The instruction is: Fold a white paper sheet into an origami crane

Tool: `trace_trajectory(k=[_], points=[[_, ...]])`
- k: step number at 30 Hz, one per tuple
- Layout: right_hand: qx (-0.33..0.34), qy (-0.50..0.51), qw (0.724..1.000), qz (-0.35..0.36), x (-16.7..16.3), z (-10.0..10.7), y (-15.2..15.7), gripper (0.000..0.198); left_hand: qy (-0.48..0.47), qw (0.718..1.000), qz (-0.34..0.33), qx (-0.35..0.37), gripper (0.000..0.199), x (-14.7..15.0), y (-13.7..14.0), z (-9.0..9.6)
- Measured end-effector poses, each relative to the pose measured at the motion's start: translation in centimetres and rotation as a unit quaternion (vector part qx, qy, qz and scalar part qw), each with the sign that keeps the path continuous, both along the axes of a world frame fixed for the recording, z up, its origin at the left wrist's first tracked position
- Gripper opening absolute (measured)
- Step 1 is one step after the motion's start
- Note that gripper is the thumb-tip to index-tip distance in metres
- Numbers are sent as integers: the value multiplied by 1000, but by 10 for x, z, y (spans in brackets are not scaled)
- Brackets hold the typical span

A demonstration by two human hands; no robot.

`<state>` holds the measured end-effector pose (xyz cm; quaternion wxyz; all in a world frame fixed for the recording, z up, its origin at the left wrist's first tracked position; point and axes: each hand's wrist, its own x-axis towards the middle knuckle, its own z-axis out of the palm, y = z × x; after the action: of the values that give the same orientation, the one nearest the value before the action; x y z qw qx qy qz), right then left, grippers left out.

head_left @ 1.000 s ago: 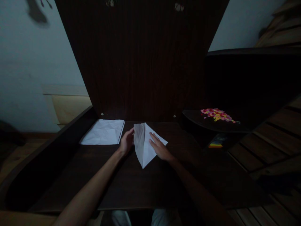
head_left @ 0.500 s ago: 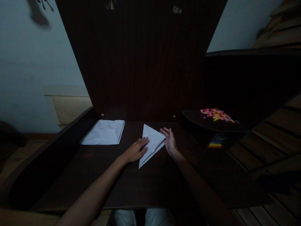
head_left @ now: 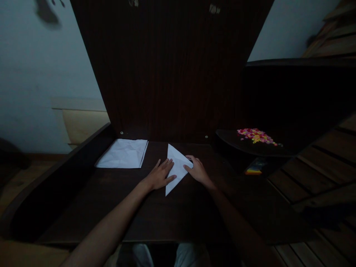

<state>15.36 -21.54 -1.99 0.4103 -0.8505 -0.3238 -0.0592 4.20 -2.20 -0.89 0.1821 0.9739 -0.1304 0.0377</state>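
Lying spread, the left hand (head_left: 159,177) steadies the paper triangle (head_left: 177,161); the right hand (head_left: 198,171) pinches its corner. Match edges before creasing.

Folded paper triangle (head_left: 178,158): no writing legible
Stacked white sheets (head_left: 122,154): no writing legible
Multicoloured item (head_left: 253,172) under the shelf (head_left: 230,142): too small and dark to read
Back panel (head_left: 172,74): pale marks, no readable characters

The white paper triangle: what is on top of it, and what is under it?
Partly on the white paper triangle rest the left hand and right hand. The dark desk shows around it; what lies directly beneath is covered and invisible.
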Motion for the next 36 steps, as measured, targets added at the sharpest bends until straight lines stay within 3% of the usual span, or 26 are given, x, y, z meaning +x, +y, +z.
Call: trace_trajectory(k=[6,10,16,21,25,27,31,36], points=[[136,140,981,9,12,0,-3,52,-29,994,74,-81,82,3,4,-1],[128,155,979,7,14,-3,-4,53,-16,988,100,-118,92,5,5,0],[85,93,991,38,5,1,-2,44,15,966,121,-227,84,7,6,3],[60,76,995,19,-3,5,1,40,17,908,145,-392,75,9,9,5],[65,61,995,34,-6,8,2,43,6,820,137,-556,76,15,8,2],[67,55,995,43,-6,8,2,46,8,785,146,-602,78,17,8,1],[71,91,992,53,-7,8,2,53,7,767,206,-607,72,20,7,0],[86,108,988,64,-6,7,2,57,34,788,230,-571,58,19,7,1]])
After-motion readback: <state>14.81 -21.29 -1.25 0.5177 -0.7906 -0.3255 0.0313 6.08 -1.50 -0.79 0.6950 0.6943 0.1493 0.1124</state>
